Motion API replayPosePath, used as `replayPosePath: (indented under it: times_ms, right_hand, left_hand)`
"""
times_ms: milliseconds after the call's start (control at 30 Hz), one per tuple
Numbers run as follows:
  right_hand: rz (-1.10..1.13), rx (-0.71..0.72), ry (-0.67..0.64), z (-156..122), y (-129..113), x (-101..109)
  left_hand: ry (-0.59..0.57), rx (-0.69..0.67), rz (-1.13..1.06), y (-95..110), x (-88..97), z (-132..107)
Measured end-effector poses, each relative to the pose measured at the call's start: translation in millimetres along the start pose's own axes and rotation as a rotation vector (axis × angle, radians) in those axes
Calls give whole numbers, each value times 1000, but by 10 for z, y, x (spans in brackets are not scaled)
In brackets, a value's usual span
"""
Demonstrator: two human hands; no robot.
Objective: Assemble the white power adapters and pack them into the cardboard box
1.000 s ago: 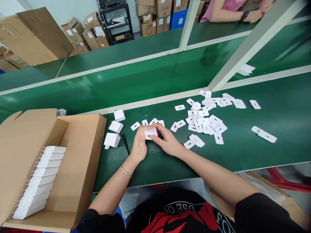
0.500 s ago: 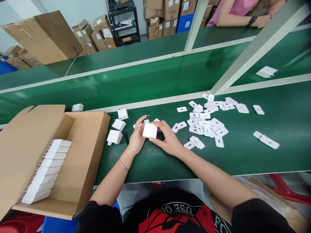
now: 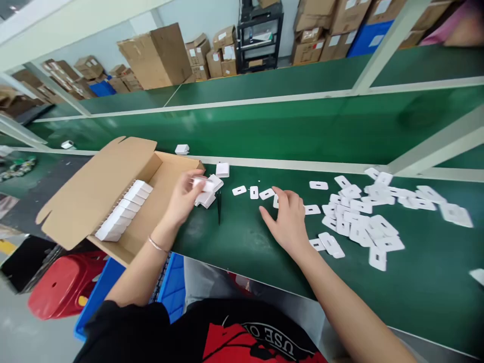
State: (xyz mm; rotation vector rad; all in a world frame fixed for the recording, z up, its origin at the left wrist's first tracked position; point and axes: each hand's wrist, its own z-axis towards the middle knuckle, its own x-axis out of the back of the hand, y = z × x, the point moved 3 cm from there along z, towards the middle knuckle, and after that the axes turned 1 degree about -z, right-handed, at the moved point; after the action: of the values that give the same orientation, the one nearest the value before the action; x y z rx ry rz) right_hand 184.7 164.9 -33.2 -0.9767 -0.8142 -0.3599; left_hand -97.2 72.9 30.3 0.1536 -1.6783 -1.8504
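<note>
A white plug charger (image 3: pixel 206 186), smeared by motion, is pinched in my left hand (image 3: pixel 182 197) at the right edge of the open cardboard box (image 3: pixel 166 186). Below and behind it, partly hidden, a few more white chargers (image 3: pixel 223 170) lie on the green bench. My right hand (image 3: pixel 289 222) rests low over the bench with thumb and fingers apart. By its fingertips are small white slotted plates (image 3: pixel 267 194), one partly covered by the fingers. Inside the box, a row of white chargers (image 3: pixel 126 210) stands along the left side, prongs toward the lid.
A large loose pile of slotted plates (image 3: pixel 363 217) spreads over the right of the bench. Black tweezers (image 3: pixel 219 205) lie near the chargers. A green partition with pale rails runs along the back. A red stool (image 3: pixel 56 287) and blue crates (image 3: pixel 172 290) stand below at left.
My left hand has carried the charger leftward toward the box. My right hand has let go of it and moved down to the plates at right. The view has swung left.
</note>
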Motion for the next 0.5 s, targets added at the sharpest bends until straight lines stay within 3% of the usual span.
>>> replayPosePath:
  times_ms: [67, 133, 233, 367, 433, 500]
  right_hand:
    - [-101, -37, -20, -39, 62, -71]
    - [-148, -4, -56, -83, 72, -142]
    - [-184, 57, -97, -132, 24, -215]
    - [-212, 84, -115, -132, -31, -221]
    - [-253, 69, -102, -110, -21, -187]
    - [-293, 38, -85, -85, 8, -149]
  left_hand:
    - [222, -75, 503, -66, 515, 130]
    - [297, -21, 853, -182, 956, 274]
    - [187, 125, 1216, -411, 1418, 458]
    - [0, 191, 1538, -690, 1707, 540]
    - [10, 188, 1566, -762, 1739, 566]
    - [91, 158, 1533, -747, 1670, 641]
